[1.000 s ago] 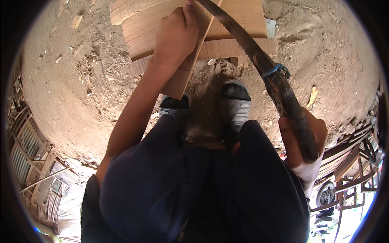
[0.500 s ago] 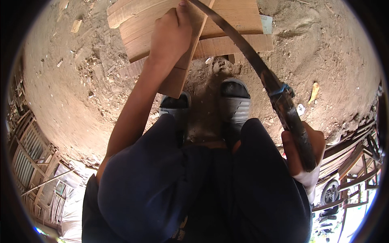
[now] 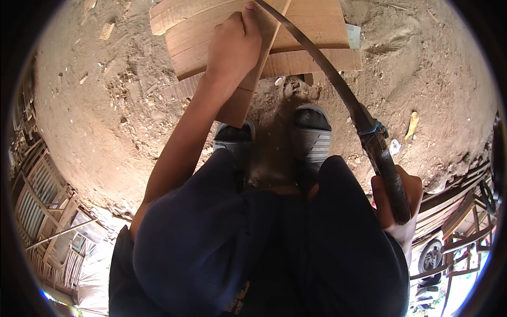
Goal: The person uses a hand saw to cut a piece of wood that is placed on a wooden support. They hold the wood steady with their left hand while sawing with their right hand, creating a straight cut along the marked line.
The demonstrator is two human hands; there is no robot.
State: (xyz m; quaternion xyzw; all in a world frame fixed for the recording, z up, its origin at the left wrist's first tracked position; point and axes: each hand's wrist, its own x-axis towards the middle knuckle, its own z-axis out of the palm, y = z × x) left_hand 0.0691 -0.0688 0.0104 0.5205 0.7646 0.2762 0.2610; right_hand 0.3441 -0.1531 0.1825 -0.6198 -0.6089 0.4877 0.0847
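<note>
My left hand (image 3: 235, 50) is closed over a narrow wooden board (image 3: 237, 103), its thumb up beside the far end of a saw blade. The board lies slanted across wider planks (image 3: 311, 26), with its near end jutting toward my left foot. My right hand (image 3: 398, 198) grips the dark handle of a hand saw (image 3: 338, 84), low by my right knee. Blue binding wraps the saw where blade meets handle. The long narrow blade runs up and left to the board; its tip is cut off by the top edge of the head view.
My feet, in dark slide sandals (image 3: 311, 134), rest on the dirt ground (image 3: 105, 116) just below the planks. Wood chips and scraps lie scattered about. Stacked timber (image 3: 449, 195) and a wheel (image 3: 430, 253) stand at the right, slatted wood structures (image 3: 47, 195) at the left.
The view has shifted a little, so most things appear slightly farther right. The saw has moved slightly relative to the board; both hands keep their grips.
</note>
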